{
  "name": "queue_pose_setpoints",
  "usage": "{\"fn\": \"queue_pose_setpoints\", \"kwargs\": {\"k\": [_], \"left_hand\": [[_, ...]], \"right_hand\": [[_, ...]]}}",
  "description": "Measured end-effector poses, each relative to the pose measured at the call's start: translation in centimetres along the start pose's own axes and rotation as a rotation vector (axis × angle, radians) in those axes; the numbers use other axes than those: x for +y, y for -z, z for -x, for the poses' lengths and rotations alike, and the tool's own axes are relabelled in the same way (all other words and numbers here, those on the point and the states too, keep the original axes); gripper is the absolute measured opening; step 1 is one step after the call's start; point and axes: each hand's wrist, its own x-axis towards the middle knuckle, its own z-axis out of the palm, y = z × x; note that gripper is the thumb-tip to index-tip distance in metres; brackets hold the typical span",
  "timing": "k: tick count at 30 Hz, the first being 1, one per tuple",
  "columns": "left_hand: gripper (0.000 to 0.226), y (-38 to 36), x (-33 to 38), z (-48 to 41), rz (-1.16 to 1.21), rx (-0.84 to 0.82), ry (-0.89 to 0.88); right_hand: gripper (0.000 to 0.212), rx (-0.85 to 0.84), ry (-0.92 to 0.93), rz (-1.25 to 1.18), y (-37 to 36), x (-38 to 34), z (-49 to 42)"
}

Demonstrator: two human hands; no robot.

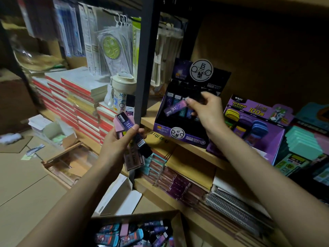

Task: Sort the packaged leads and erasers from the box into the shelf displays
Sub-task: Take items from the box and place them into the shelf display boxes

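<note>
My left hand (118,142) grips a bunch of lead packs (132,145), pink, purple and black, in front of the dark shelf post. My right hand (207,111) pinches one purple lead pack (175,108) and holds it tilted over the black and purple display box (179,134) on the shelf. Several packs stand upright inside that display. At the bottom, a cardboard box (170,215) holds several loose blue, pink and purple packs (135,235).
A dark shelf post (142,77) stands between my hands. Right of the display sit a purple lead box (267,134) and teal erasers (302,145). Notebooks (74,107) are stacked at left by a cream bottle (122,90). Open white boxes (119,196) lie on the cardboard floor.
</note>
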Motion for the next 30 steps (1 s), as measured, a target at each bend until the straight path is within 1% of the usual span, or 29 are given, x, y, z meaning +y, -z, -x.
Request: {"fn": "queue_pose_setpoints", "kwargs": {"k": [1,3,5,8,10,12,14,16,17,18,20,22,24,27,29,30], "left_hand": [[0.043,0.2,0.0,-0.1,-0.009,0.013,-0.003],[0.037,0.6,0.1,-0.2,-0.007,0.039,-0.01],[0.034,1.0,0.2,-0.2,-0.022,0.054,-0.011],[0.039,1.4,0.2,-0.1,-0.044,0.052,-0.004],[0.03,1.7,0.2,-0.1,-0.049,0.049,0.0],[0.023,1.9,0.1,-0.1,-0.042,0.048,-0.002],[0.027,1.9,0.2,-0.1,-0.037,0.048,-0.003],[0.03,1.9,0.1,-0.1,-0.03,0.048,0.001],[0.032,1.8,0.0,-0.1,-0.023,0.046,0.004],[0.034,1.7,0.0,-0.1,-0.017,0.044,0.008],[0.039,1.6,-0.1,0.0,-0.006,0.04,0.014],[0.042,1.4,0.0,0.0,0.005,0.041,0.01],[0.043,1.3,0.0,0.1,0.009,0.042,0.01],[0.038,1.2,0.1,0.1,0.021,0.04,0.025],[0.037,1.1,0.2,0.2,0.042,0.038,0.027],[0.037,1.0,0.3,0.2,0.048,0.037,0.025]], "right_hand": [[0.019,0.008,0.024,0.05,-0.3,-0.3,-1.2],[0.016,0.004,0.09,0.143,-0.9,-0.7,-3.3],[0.02,-0.029,0.161,0.296,-1.4,-0.9,-4.7],[0.02,-0.161,0.275,0.455,-1.9,-1.2,-5.4],[0.022,-0.256,0.336,0.501,-2.0,-1.6,-5.6],[0.027,-0.301,0.328,0.51,-2.1,-1.8,-6.0],[0.029,-0.28,0.268,0.473,-2.3,-1.7,-6.3],[0.034,-0.212,0.226,0.415,-2.7,-1.2,-6.1],[0.035,-0.177,0.255,0.416,-2.9,-0.9,-5.8],[0.036,-0.144,0.322,0.458,-3.2,-0.5,-5.5],[0.035,-0.072,0.498,0.626,-3.6,0.3,-5.0],[0.036,0.002,0.601,0.784,-3.8,0.9,-5.0],[0.036,0.027,0.606,0.843,-3.9,0.9,-5.1],[0.038,0.015,0.581,0.866,-3.6,0.3,-4.7],[0.037,0.009,0.555,0.81,-3.3,-0.3,-3.4],[0.034,0.001,0.532,0.744,-3.2,-0.6,-2.3]]}}
